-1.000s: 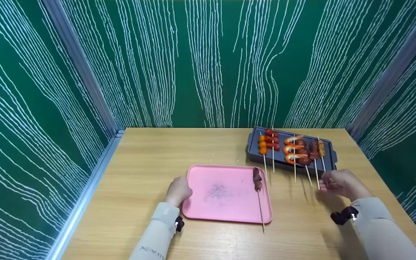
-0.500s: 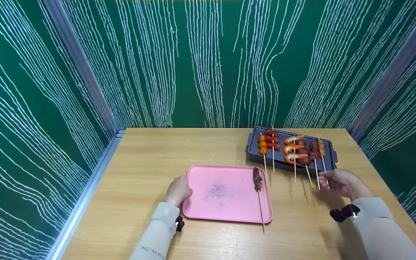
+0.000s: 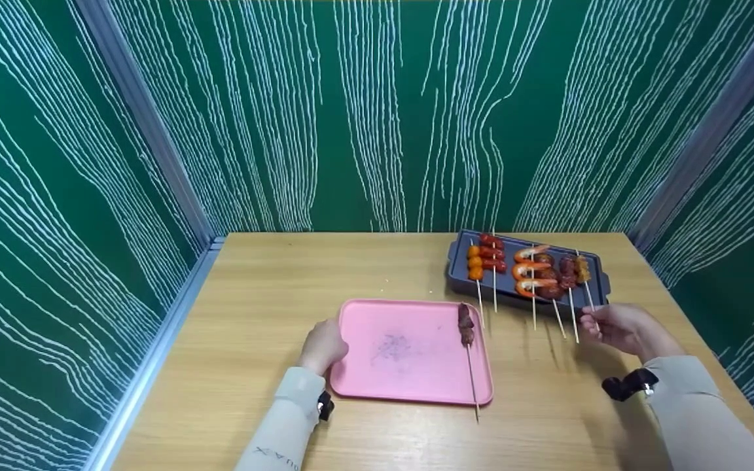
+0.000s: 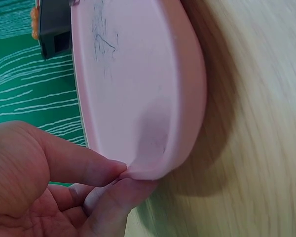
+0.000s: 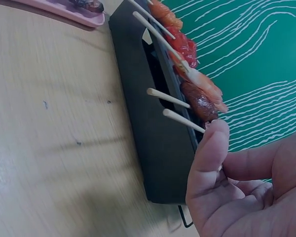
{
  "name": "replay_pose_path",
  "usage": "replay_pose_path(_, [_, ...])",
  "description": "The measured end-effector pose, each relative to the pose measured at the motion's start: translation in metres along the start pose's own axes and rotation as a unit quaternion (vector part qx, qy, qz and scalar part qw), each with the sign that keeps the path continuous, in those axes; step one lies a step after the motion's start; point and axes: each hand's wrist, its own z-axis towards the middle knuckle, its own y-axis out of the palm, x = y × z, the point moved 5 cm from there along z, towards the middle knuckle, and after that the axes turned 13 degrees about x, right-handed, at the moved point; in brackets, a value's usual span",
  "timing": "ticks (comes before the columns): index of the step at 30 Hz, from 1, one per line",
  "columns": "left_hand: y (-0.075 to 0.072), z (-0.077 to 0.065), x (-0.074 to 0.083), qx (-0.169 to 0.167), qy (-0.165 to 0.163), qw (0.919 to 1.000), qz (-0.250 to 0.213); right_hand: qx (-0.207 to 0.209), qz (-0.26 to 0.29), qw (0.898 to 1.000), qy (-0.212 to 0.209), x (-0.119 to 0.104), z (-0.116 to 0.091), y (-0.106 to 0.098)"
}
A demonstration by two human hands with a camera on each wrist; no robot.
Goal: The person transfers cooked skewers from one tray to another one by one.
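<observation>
At the right, my right hand (image 3: 626,327) pinches the stick of the rightmost skewer, threaded with golden-brown pieces (image 3: 583,269). That skewer's food end lies over the dark grill pan (image 3: 514,297); in the right wrist view the fingers hide most of the stick. Just left of it is a dark red meat skewer (image 3: 567,271). My left hand (image 3: 323,345) grips the left rim of a pink tray (image 3: 410,383), thumb and finger pinching its edge in the left wrist view (image 4: 138,175). One brown meat skewer (image 3: 466,324) lies along the tray's right side, its stick reaching past the front rim.
Other skewers lie across the grill pan, sticks overhanging its front: orange balls (image 3: 476,263), red pieces (image 3: 493,252), prawns (image 3: 534,269) and brown meatballs (image 3: 550,276). Green patterned walls (image 3: 370,131) enclose the wooden table (image 3: 272,275) at the back and sides.
My right fingers have come round the rightmost skewer's stick and shifted slightly right, tilting its lower end rightward. The left hand and pink tray have stayed put.
</observation>
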Motion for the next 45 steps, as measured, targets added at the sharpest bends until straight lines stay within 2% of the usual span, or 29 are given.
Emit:
replay_pose_path(17, [-0.003, 0.001, 0.0, -0.016, -0.017, 0.9997, -0.007, 0.016, 0.007, 1.0, -0.018, -0.012, -0.012, 0.005])
replay_pose_path(23, [-0.005, 0.0, 0.001, -0.02, -0.017, 0.9995, -0.018, -0.002, -0.017, 0.999, -0.047, -0.018, -0.019, 0.018])
replay_pose_path(30, [-0.007, -0.003, 0.0, -0.014, -0.009, 0.9998, -0.007, -0.032, -0.05, 0.994, -0.093, -0.019, -0.028, 0.038])
replay_pose_path(36, [-0.004, -0.005, -0.004, -0.039, -0.047, 0.9978, -0.027, -0.035, -0.067, 0.991, -0.111, -0.017, -0.033, 0.055])
replay_pose_path(45, [-0.001, -0.008, -0.011, -0.058, -0.093, 0.9893, -0.096, -0.038, -0.093, 0.988, -0.118, -0.013, -0.042, 0.08])
